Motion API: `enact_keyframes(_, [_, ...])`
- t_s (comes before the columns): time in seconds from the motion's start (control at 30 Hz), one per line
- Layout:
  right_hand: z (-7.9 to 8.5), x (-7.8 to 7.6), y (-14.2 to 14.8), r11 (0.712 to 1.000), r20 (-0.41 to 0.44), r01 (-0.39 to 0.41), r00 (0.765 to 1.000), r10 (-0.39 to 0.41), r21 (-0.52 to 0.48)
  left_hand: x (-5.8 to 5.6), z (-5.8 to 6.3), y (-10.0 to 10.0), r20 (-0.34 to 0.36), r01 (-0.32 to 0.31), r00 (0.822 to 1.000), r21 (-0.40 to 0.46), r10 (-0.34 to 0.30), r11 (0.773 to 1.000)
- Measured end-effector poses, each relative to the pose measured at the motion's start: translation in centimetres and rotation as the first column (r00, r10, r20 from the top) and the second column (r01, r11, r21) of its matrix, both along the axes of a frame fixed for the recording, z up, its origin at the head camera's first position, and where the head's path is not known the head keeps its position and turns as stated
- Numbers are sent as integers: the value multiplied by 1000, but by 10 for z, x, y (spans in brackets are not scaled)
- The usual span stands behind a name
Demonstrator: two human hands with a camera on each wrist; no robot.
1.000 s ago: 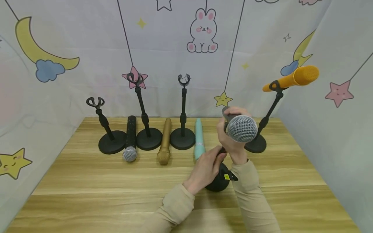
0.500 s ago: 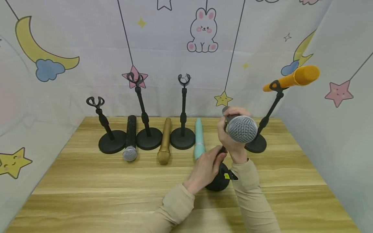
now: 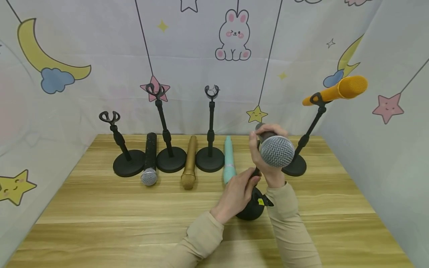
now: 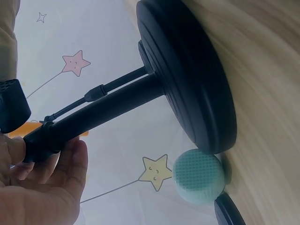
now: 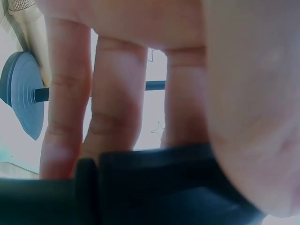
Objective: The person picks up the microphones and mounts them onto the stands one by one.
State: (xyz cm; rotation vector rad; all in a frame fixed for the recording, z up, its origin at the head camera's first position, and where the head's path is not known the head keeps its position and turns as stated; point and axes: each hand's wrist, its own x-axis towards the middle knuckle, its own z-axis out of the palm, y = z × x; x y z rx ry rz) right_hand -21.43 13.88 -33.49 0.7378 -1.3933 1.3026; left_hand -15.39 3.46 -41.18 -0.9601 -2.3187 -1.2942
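Note:
In the head view my left hand (image 3: pixel 234 195) grips the pole of a black microphone stand whose round base (image 3: pixel 251 209) is on the table. The left wrist view shows thumb and fingers around the upper pole (image 4: pixel 108 110). My right hand (image 3: pixel 269 173) holds a dark-bodied microphone (image 3: pixel 277 151) with a silver mesh head at the top of this stand. Its mesh faces the head camera. Fingers hide the clip, so how the microphone sits in it cannot be seen. In the right wrist view, the fingers (image 5: pixel 117 93) curl over a dark cylindrical part (image 5: pixel 164 187).
Behind stand three more stands (image 3: pixel 210 160) with bare clips. Between them lie a black microphone (image 3: pixel 151 156), a gold one (image 3: pixel 190 160) and a mint one (image 3: pixel 229 160). An orange microphone (image 3: pixel 338 89) rests in a stand at right. A printed cloth (image 3: pixel 187 48) surrounds the table.
The silver-headed microphone has shifted slightly left and down with my right hand. My left hand keeps its grip on the pole.

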Motion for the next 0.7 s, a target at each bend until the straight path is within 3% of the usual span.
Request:
enact_keyframes(0.2, [2, -1, 0, 1000, -49, 12, 999, -11, 5, 0, -1, 0, -3, 2, 1000, 15, -2, 1000])
enact_keyframes(0.3, [4, 2, 1, 993, -58, 118, 991, -117, 17, 0, 0, 0, -3, 4, 1000, 14, -4, 1000])
enact_keyframes(0.43, [7, 9, 2, 965, -59, 260, 965, -257, 46, 0, 0, 0, 0, 3, 1000, 5, -3, 1000])
enact_keyframes(0.7, [10, 10, 0, 950, -118, 308, 947, -299, 59, -1, -1, 0, 18, 8, 1000, 13, -8, 1000])
